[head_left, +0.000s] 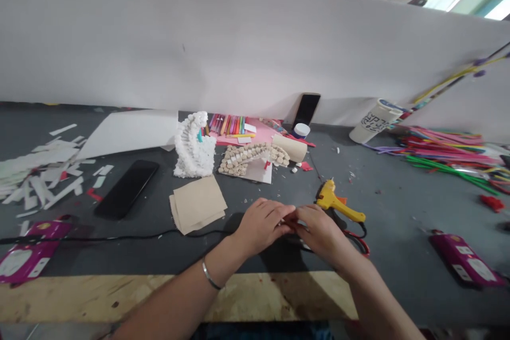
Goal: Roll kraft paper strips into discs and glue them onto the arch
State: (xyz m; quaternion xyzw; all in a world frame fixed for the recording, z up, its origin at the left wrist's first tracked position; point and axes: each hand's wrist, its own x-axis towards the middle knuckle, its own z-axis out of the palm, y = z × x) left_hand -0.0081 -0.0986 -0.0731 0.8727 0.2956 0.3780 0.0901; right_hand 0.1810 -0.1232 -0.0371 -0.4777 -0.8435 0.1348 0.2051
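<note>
My left hand [261, 224] and my right hand [319, 229] meet fingertip to fingertip low over the grey table [398, 212], both with fingers pressed together around something small that I cannot make out. A silver bangle circles my left wrist. Just right of my right hand lies a yellow glue gun [338, 202] with a red and black cord. A stack of tan paper squares [198, 203] lies left of my left hand. Behind them stand a white paper model [194, 147] and an arch of rolled paper pieces [252, 158].
A black phone [126, 188] lies flat at left, beside scattered white paper strips [40, 175]. Another phone [306, 110] leans on the white partition. A tipped cup [375, 121] and coloured sticks [446, 151] lie at right. Purple packets [464, 260] sit at both sides. A black cable [99, 237] crosses the table's front.
</note>
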